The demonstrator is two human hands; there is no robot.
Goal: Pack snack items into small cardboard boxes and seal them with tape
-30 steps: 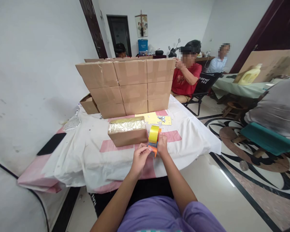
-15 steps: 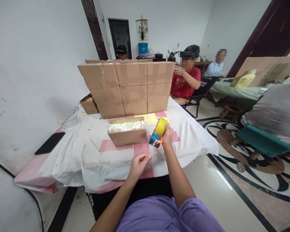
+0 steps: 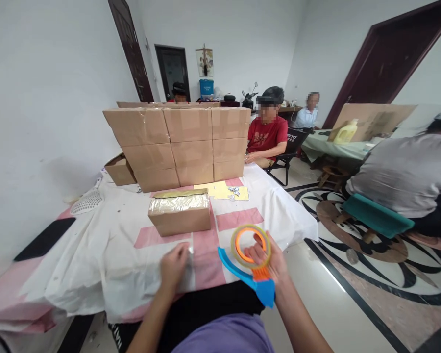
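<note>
My right hand (image 3: 274, 262) grips an orange and blue tape dispenser (image 3: 252, 260) with a yellowish tape roll, held up near the table's front edge. A clear strip of tape (image 3: 200, 257) seems to run from it to my left hand (image 3: 173, 267), which pinches the strip's end just above the white and pink tablecloth (image 3: 106, 250). A little beyond both hands lies a cardboard box (image 3: 180, 214) with a shiny taped top.
A wall of stacked cardboard boxes (image 3: 178, 142) stands at the table's back, an open box (image 3: 119, 169) to its left. Yellow paper (image 3: 222, 191) lies before it. A person in a red shirt (image 3: 266, 139) sits behind; a person in grey (image 3: 407, 171) sits at right.
My right hand swung the dispenser back from beside the box toward me and to the right, drawing tape out. My left hand dropped to the cloth. The camera tilted up.
</note>
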